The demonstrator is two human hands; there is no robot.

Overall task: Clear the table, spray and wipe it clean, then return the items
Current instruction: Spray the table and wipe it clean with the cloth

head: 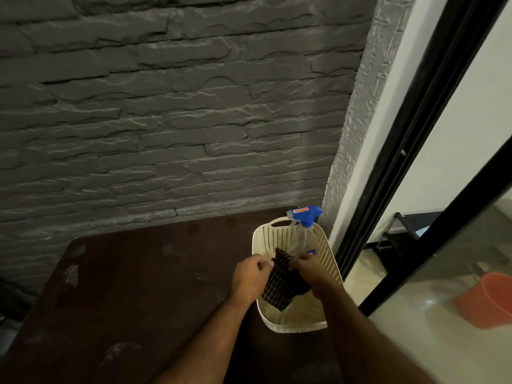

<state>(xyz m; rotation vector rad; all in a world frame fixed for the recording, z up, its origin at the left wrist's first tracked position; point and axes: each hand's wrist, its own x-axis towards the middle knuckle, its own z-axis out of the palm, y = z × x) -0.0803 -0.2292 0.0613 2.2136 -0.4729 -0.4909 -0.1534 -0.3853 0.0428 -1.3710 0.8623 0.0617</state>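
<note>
While both hands gripped a dark checked cloth (279, 284), it hung over the cream basket (327, 261).
Left hand (250, 275) and right hand (310, 268) fingers clenched on it; spray bottle (304, 225) stood inside, on dark table (133, 295).

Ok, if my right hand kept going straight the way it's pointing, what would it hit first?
Probably the clear plastic spray bottle with the blue trigger head, standing in the cream perforated basket just beyond your right hand; depth is uncertain.

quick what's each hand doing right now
Left hand: closed on the dark checked cloth, over the cream basket.
Right hand: closed on the same cloth, at its other edge.
</note>
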